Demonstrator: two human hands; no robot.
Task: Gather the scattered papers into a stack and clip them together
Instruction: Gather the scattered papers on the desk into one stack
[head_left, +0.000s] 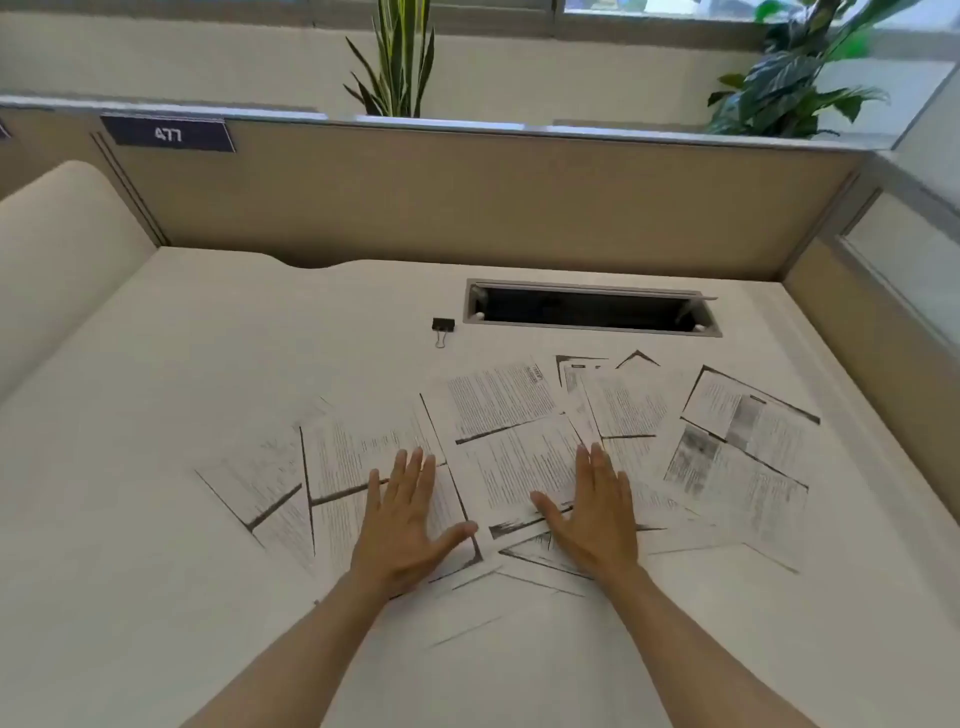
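Printed papers (506, 415) lie scattered and overlapping across the middle of the white counter (156, 374), fanned from left to right, not stacked. A black binder clip (442, 326) sits on bare counter just beyond the papers, apart from them, to the left of a rectangular cable opening (587, 309). Left hand (402, 525) rests flat on the left-centre sheets, fingers extended and spread, gripping nothing. Right hand (595, 512) lies flat on the centre sheets, fingers together, thumb out, likewise holding nothing. Both forearms enter from the near edge. A tan partition (467, 197) encloses the far side, bearing a dark label (167, 134) marked 477. Two plants (397, 57) stand behind it.
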